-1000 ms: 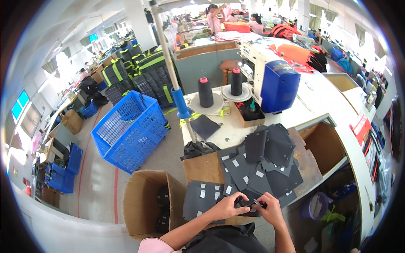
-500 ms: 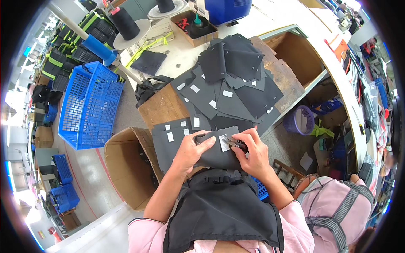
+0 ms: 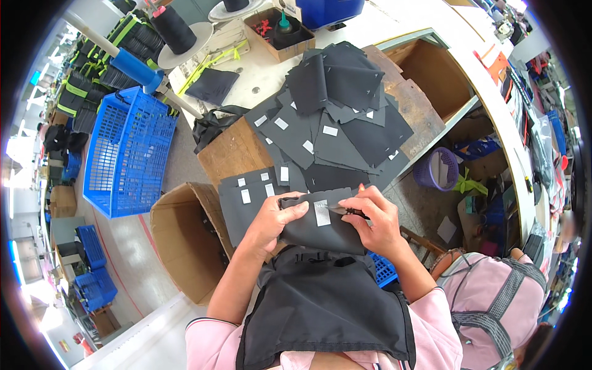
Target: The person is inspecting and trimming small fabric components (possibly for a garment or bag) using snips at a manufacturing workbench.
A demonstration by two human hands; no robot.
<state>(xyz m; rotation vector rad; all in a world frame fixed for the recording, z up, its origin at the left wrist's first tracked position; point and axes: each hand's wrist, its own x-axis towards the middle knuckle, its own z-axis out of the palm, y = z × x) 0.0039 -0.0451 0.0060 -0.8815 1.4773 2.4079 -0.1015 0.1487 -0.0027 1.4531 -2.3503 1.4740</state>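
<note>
My left hand (image 3: 272,221) pinches the upper left edge of a dark grey fabric piece (image 3: 320,239) in front of my apron. A white label (image 3: 322,214) sits on this piece near its top edge. My right hand (image 3: 379,221) is closed around small dark thread snips (image 3: 353,212), whose metal tips point left at the label's upper right side. Whether the blades touch a thread is too small to tell. Just beyond my left hand lie more grey fabric pieces (image 3: 233,209) with white labels, and a large heap of dark fabric pieces (image 3: 336,80) spreads over the worktable.
An open cardboard box (image 3: 176,246) stands at my left, with a blue plastic crate (image 3: 126,166) beyond it. Black thread cones (image 3: 174,31) and a small tray (image 3: 302,46) occupy the far tabletop. At right are a purple basket (image 3: 436,168) and a person in pink (image 3: 487,296).
The snips have drawn slightly right and now angle toward the label's upper edge. The fabric piece has tilted, showing more of its label. The whole view has shifted a little.
</note>
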